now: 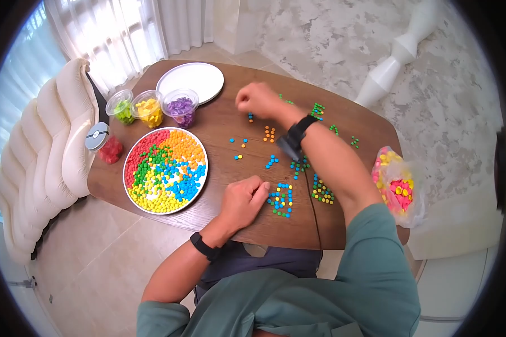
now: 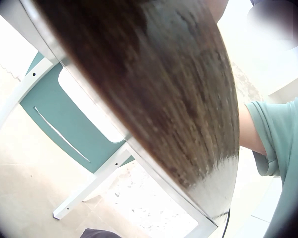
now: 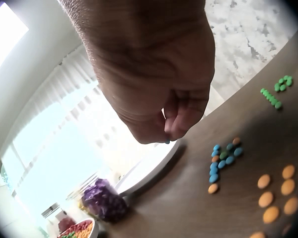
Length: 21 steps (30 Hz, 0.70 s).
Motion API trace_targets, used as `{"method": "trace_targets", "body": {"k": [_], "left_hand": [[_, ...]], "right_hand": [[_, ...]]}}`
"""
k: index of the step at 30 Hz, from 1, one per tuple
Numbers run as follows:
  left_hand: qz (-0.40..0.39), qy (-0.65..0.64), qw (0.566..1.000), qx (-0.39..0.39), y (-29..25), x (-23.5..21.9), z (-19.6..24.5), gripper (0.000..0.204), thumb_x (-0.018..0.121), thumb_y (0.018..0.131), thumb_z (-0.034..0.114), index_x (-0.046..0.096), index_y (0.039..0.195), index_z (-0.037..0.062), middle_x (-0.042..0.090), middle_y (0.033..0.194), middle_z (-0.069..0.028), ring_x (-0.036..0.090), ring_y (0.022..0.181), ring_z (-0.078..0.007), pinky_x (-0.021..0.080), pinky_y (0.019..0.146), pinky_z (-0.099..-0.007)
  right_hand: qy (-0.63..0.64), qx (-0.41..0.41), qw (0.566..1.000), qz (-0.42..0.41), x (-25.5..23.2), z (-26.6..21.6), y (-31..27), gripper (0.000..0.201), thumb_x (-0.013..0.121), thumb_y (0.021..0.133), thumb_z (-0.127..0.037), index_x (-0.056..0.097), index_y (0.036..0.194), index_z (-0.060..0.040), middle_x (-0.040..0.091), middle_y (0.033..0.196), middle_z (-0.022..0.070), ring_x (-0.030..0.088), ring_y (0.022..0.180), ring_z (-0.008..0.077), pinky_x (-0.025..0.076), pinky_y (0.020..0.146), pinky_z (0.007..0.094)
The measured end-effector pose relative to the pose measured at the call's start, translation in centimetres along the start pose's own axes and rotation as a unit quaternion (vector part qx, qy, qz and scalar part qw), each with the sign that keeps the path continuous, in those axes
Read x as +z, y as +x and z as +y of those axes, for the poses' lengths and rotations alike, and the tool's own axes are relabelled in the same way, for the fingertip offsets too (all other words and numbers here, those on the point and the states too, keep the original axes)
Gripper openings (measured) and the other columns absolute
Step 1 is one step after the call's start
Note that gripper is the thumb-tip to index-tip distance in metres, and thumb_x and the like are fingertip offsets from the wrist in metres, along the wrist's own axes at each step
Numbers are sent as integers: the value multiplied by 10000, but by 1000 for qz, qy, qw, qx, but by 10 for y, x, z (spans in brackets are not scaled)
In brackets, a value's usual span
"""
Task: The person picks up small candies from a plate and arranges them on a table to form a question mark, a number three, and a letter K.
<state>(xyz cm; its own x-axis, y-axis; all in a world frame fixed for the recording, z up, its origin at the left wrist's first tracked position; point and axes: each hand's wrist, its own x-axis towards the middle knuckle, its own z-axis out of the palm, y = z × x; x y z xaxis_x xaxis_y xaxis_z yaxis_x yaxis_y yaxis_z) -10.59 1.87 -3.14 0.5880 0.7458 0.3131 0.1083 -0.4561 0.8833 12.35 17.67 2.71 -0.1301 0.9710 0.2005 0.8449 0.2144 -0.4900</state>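
My right hand (image 1: 258, 101) is raised over the far part of the wooden table, its thumb and fingertips pinching a small blue candy (image 3: 167, 142). Beside it on the wood lies a little pattern of blue and orange candies (image 3: 223, 161), with a block of orange candies (image 1: 270, 133) nearer to me. My left hand (image 1: 243, 200) rests on the table near the front edge, fingers loosely curled. Right beside its thumb is a pattern of blue, yellow and green candies (image 1: 281, 199). The left wrist view shows only table, chair and sleeve, with the left fingers hidden.
A white plate (image 1: 206, 168) full of sorted candies stands left. Behind it are an empty white plate (image 1: 208, 81), cups of green, yellow and purple pieces (image 1: 181, 106), and a lidded red jar (image 1: 109, 149). A bag of pink and yellow pieces (image 1: 399, 191) lies at the right edge.
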Motion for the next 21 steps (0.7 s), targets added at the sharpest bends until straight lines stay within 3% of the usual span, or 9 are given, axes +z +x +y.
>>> {"method": "trace_targets", "body": {"k": [5,8,10,16,21], "left_hand": [[-1,-2,1000,5,1,-1,0,282,660,975,196,589,773,13,604,703,-207,624,660,-407,468,597,-481],[-5,5,1000,13,0,-1,-3,269,652,986,180,610,791,-1,604,693,-183,613,611,-334,461,579,-410],[-7,6,1000,15,0,0,-2,267,656,982,180,610,785,6,605,693,-181,613,617,-351,463,578,-419],[-3,17,999,36,1,1,-1,255,661,971,178,607,782,16,599,693,-178,618,633,-364,467,582,-433],[-4,18,999,40,0,1,-1,257,659,972,183,601,783,17,599,700,-180,620,643,-372,468,584,-442]], "right_hand": [[-24,98,995,0,-16,50,21,156,702,769,-148,795,867,-70,763,855,143,738,797,298,581,751,382],[-43,119,992,3,-6,67,23,144,692,787,-120,793,871,-61,758,838,149,731,780,292,577,752,362],[-12,148,989,-11,-2,75,25,158,708,815,-145,780,896,-30,749,785,95,677,693,183,551,692,333],[80,182,980,-29,2,79,26,131,727,854,-119,787,906,-14,746,790,56,671,716,125,543,683,306],[65,181,981,-38,3,79,26,137,748,862,-122,814,950,-41,769,821,83,707,750,166,564,729,326]]}}
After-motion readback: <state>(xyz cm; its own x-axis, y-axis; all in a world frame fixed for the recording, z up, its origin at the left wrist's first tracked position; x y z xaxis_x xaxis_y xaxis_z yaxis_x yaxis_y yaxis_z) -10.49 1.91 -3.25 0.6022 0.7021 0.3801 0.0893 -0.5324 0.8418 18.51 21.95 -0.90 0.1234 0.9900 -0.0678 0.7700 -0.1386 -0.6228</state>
